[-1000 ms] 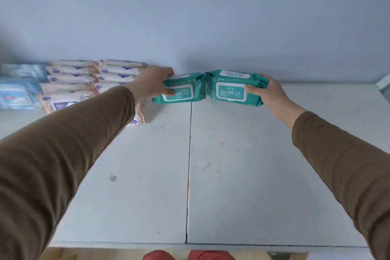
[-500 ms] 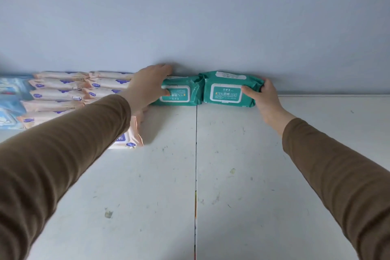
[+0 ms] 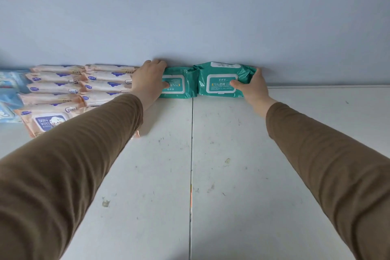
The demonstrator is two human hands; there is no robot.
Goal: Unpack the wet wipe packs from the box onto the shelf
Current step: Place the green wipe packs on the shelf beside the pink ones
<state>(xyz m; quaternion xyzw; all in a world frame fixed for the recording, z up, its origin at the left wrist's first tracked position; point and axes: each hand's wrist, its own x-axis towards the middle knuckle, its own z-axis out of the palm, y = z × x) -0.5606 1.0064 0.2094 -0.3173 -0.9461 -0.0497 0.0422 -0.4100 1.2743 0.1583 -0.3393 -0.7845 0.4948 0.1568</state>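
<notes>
Two teal wet wipe packs stand side by side on the white shelf [image 3: 232, 164], pressed against the blue back wall. My left hand [image 3: 147, 82] grips the left teal pack [image 3: 179, 88], thumb on its white lid. My right hand [image 3: 253, 88] holds the right teal pack [image 3: 219, 82] at its right end, thumb on the label. The two packs touch each other at the shelf's centre seam. The box is out of view.
Rows of peach baby wipe packs [image 3: 63, 88] lean against the wall left of the teal packs, partly behind my left sleeve. Blue packs [image 3: 8, 93] lie at the far left edge. A seam [image 3: 191, 175] runs down the shelf's middle.
Both hands have pushed the two teal packs back until they rest against the wall, next to the peach packs. The view has come closer to the shelf.
</notes>
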